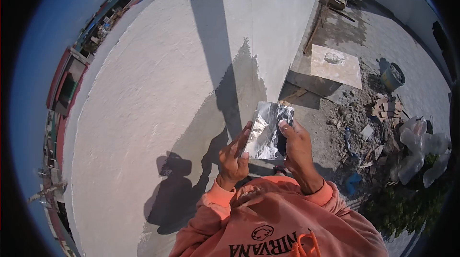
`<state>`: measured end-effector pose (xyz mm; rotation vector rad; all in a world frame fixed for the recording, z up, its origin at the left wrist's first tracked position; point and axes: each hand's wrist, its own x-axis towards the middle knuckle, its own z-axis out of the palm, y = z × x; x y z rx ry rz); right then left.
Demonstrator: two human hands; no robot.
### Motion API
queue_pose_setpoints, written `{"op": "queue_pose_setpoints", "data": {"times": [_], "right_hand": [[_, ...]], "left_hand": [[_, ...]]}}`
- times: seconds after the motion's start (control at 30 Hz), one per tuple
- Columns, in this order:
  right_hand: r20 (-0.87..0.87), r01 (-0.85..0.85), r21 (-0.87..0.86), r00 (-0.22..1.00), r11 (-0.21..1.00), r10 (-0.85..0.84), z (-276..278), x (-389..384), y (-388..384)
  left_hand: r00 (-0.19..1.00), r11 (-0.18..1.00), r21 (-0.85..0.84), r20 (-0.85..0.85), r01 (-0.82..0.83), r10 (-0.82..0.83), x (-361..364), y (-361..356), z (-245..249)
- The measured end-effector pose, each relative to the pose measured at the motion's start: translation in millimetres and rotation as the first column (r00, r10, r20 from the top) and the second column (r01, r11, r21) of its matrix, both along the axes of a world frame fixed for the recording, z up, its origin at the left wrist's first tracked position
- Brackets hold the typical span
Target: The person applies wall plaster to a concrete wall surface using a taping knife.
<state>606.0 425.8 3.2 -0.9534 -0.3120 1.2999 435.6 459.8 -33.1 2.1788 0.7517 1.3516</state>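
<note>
Two hands, the left (233, 158) and the right (299, 148), gripped one shiny silver rectangle (268, 133) by opposite edges, holding it before the chest, near one wall (139, 89). Beyond, to the right, were one pale square board (349, 71) bearing one lump (334, 58), and one bucket (392, 79).

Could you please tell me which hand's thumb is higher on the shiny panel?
The right hand: its thumb is near the panel's upper right corner; the left hand's, near the lower left.
</note>
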Motion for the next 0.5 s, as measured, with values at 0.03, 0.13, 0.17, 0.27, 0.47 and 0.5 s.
{"op": "queue_pose_setpoints", "data": {"times": [0.03,0.13,0.17,0.27,0.47,0.5], "right_hand": [[-0.02,-0.007,-0.004,1.0,1.0,0.007,1.9,-0.8,-1.8],[-0.052,-0.015,-0.001,0.999,1.0,0.015,2.9,-0.1,-5.1],[-0.057,-0.021,0.004,0.998,1.0,0.021,3.3,0.6,-5.1],[-0.069,-0.062,-0.03,0.996,0.998,0.06,2.8,5.4,-9.0],[-0.145,-0.067,-0.076,0.988,0.995,0.056,4.3,4.2,-7.5],[-0.155,-0.081,-0.071,0.985,0.994,0.069,3.5,5.0,-8.0]], "left_hand": [[1.0,1.0,0.022,-0.005,0.015,-0.015,-2.4,0.5,0.3],[0.997,0.994,0.075,-0.022,0.077,-0.076,-6.3,2.9,1.8],[0.995,0.991,0.088,-0.03,0.101,-0.099,-6.7,3.5,5.4],[0.986,0.988,0.068,-0.094,0.141,-0.135,-12.9,-0.2,10.8],[0.972,0.979,0.168,-0.221,0.113,-0.074,-17.6,4.8,6.9],[0.972,0.979,0.171,-0.223,0.11,-0.07,-17.3,4.4,9.1]]}}
